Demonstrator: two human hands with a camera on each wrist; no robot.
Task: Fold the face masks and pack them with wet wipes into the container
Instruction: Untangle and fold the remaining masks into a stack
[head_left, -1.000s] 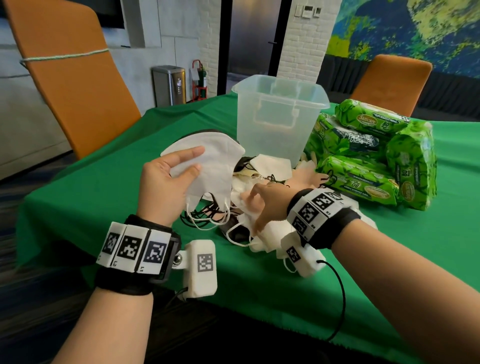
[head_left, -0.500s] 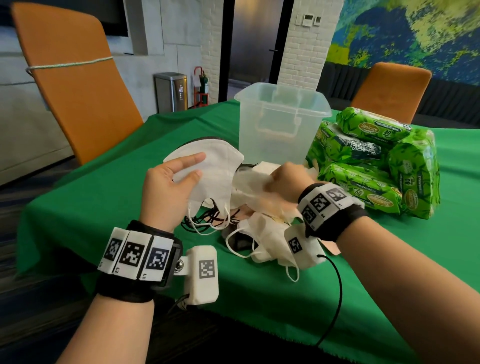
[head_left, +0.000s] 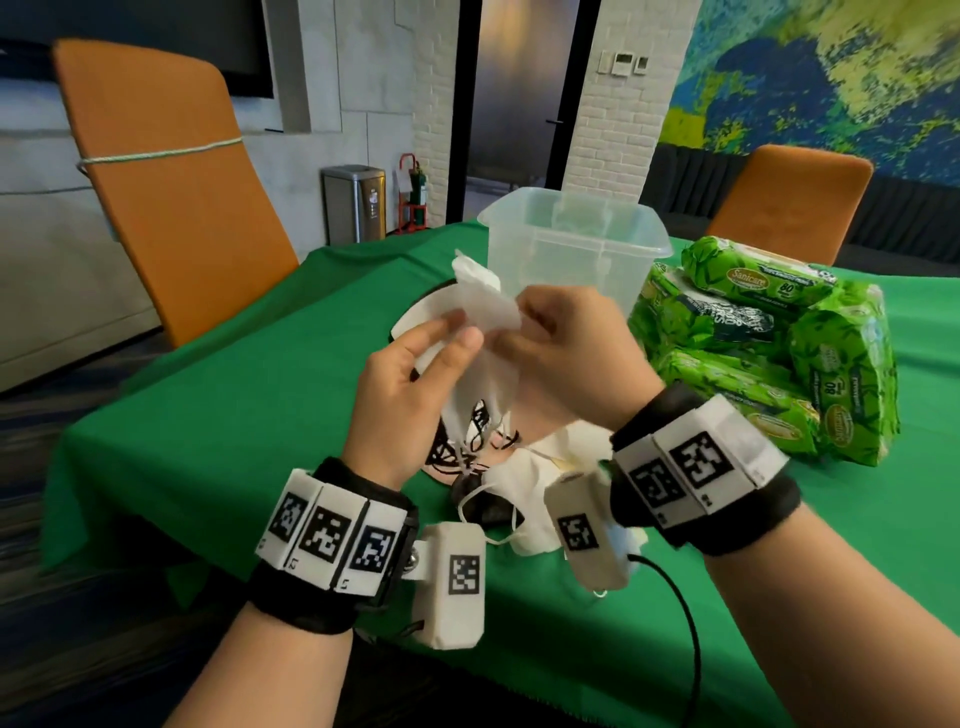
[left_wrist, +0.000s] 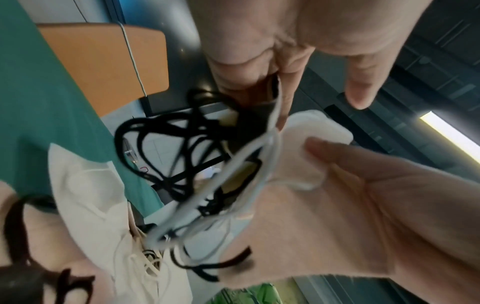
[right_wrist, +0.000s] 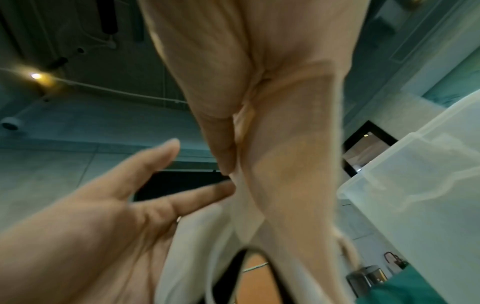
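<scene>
My left hand (head_left: 451, 340) pinches a small stack of white face masks (head_left: 470, 387) between thumb and fingers, with white and black ear loops (head_left: 480, 421) hanging below. My right hand (head_left: 511, 325) pinches another white mask (head_left: 485, 304) and holds it against that stack, in front of the clear plastic container (head_left: 571, 249). In the left wrist view the loops (left_wrist: 182, 156) dangle in a tangle and a thumb presses a white mask corner (left_wrist: 309, 127). More masks (head_left: 550, 467) lie heaped on the green table under my wrists. Green wet wipes packs (head_left: 769, 343) sit stacked to the right.
The table is covered with a green cloth (head_left: 234, 415). One orange chair (head_left: 171, 208) stands at the left edge and another (head_left: 789, 197) behind the wipes. The container stands open with no lid on it.
My right hand has lifted a white mask off the pile and brought it up against the masks in my left hand. Both hands now meet higher, in front of the container.
</scene>
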